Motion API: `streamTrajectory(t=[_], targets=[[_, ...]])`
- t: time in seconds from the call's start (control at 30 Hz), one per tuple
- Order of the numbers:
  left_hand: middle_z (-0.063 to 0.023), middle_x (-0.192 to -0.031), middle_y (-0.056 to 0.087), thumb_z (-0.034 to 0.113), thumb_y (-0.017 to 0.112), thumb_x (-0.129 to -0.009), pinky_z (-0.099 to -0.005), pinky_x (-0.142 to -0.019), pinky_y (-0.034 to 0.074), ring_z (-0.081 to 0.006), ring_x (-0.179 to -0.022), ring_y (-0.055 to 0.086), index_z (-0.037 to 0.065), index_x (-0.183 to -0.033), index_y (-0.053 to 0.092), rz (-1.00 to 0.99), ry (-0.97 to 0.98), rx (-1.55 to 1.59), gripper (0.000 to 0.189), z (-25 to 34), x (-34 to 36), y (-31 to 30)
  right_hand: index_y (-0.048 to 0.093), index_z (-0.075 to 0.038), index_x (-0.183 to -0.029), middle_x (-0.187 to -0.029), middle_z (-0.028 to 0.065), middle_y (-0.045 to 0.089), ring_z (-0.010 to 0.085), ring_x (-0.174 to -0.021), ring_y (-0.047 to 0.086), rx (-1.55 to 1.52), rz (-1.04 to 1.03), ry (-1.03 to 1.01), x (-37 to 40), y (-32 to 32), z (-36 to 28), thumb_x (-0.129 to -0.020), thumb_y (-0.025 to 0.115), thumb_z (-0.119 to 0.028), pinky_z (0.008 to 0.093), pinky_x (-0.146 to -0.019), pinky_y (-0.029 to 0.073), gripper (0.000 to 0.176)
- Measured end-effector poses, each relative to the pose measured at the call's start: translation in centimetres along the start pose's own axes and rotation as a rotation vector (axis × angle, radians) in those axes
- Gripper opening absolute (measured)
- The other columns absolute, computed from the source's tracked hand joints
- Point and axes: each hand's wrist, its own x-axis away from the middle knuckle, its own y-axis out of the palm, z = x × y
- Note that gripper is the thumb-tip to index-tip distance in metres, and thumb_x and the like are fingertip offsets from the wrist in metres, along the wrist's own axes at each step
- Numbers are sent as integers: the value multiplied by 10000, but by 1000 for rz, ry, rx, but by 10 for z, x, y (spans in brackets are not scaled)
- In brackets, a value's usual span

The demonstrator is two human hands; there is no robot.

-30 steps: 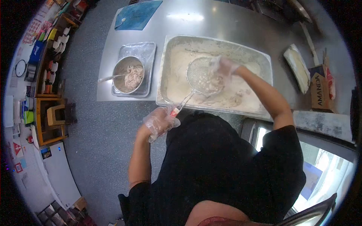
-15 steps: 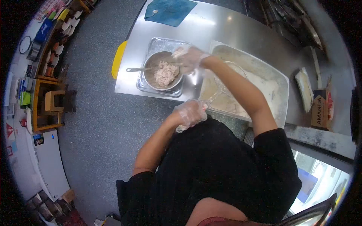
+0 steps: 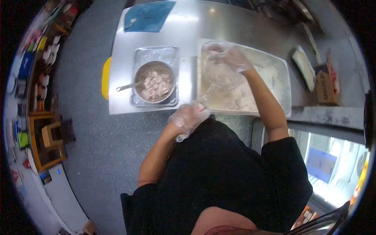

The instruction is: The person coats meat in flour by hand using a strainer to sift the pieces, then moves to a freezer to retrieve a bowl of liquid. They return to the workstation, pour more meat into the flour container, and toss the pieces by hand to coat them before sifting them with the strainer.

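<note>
In a clear plastic glove, my left hand (image 3: 190, 117) is closed around the handle of a wire-mesh strainer (image 3: 224, 80), whose basket lies over the pale powder in a large white tub (image 3: 289, 84). My right hand (image 3: 230, 58), also gloved, is over the far left part of the tub, above the strainer. Its fingers are smeared by motion, so I cannot tell what they hold. To the left, a steel bowl (image 3: 137, 70) contains pale chopped meat (image 3: 157, 85) and a spoon (image 3: 127, 87) with its handle over the rim. The bowl stands on a metal tray (image 3: 138, 55).
A blue cloth (image 3: 149, 16) lies at the far left of the steel counter (image 3: 188, 35). Past the tub's right side are a white packet (image 3: 303, 67) and a cardboard box (image 3: 324, 87). Something yellow (image 3: 106, 78) juts out at the counter's left edge.
My right hand has moved right, from the bowl's rim to above the tub. My left hand stays on the strainer handle. The whole view has shifted and turned slightly.
</note>
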Motion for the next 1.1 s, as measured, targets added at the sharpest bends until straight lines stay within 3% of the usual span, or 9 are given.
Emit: streamTrajectory(t=[0.17, 0.27, 0.33, 0.4, 0.47, 0.53, 0.6, 0.77, 1.1], targets=[[-168, -762, 658, 382, 601, -852, -407, -621, 484, -303, -647, 626, 48, -1040, 634, 286, 225, -234, 385, -4, 3, 10, 678, -114, -1052, -986, 169, 669, 238, -833, 662, 1007, 243, -42, 64, -122, 186, -878, 555, -315, 349, -708, 532, 292], [-195, -849, 663, 327, 575, -880, -462, -647, 488, -389, -729, 632, 116, -1244, 555, 446, -189, -328, 421, 10, 8, 19, 656, -204, -1135, -953, 169, 670, 273, -832, 650, 1120, 194, 516, 66, -122, 283, -879, 501, -325, 408, -704, 507, 322], [-219, -870, 653, 291, 526, -898, -464, -634, 489, -388, -743, 632, 148, -1265, 542, 446, -272, -397, 394, 32, 10, 21, 557, -72, -1226, -1145, 168, 610, 317, -987, 601, 1093, -202, 442, 32, -106, 319, -873, 450, -617, 431, -863, 457, 658], [-243, -891, 643, 255, 477, -916, -466, -621, 489, -386, -756, 633, 180, -1287, 528, 440, -363, -474, 382, 42, 9, 30, 585, -83, -1193, -1083, 189, 625, 317, -928, 612, 837, 12, 297, -6, -55, 348, -889, 436, -584, 438, -840, 459, 605], [-230, -890, 649, 258, 481, -924, -471, -610, 491, -387, -750, 637, 204, -1328, 491, 517, -479, -8, 407, 43, 2, 44, 301, -231, -1455, -1341, 171, 500, 320, -1229, 481, 751, -92, 432, -63, -8, 346, -845, 298, -726, 552, -1036, 316, 786], [-217, -883, 653, 264, 480, -925, -473, -611, 491, -385, -755, 640, 210, -1335, 481, 563, -426, -253, 413, 54, 1, 54, 318, -227, -1449, -1396, 206, 429, 345, -1360, 296, 708, -209, 286, -23, -3, 184, -839, 370, -698, 582, -1110, 157, 773], [-205, -877, 657, 270, 479, -927, -475, -611, 491, -384, -761, 643, 216, -1342, 472, 604, -368, -493, 419, 64, -5, 62, 293, -200, -1458, -1412, 227, 396, 361, -1391, 211, 635, -179, 187, -40, 44, 207, -842, 389, -688, 613, -1113, 72, 792], [-194, -917, 660, 276, 468, -930, -483, -659, 503, -387, -794, 644, 215, -1344, 470, 596, -569, -503, 418, 87, -15, 77, 610, -98, -1158, -1117, 219, 614, 376, -1035, 588, 724, -250, -109, -17, 61, 161, -842, 508, -459, 508, -913, 438, 490], [-201, -1005, 647, 121, 476, -867, -480, -716, 511, -381, -882, 641, 218, -1347, 464, 513, -590, -628, 489, 95, -7, 80, 662, -53, -795, -677, 146, 626, 325, -645, 617, 779, -123, -688, 26, 73, 222, -727, 552, -204, 459, -595, 496, 198]])
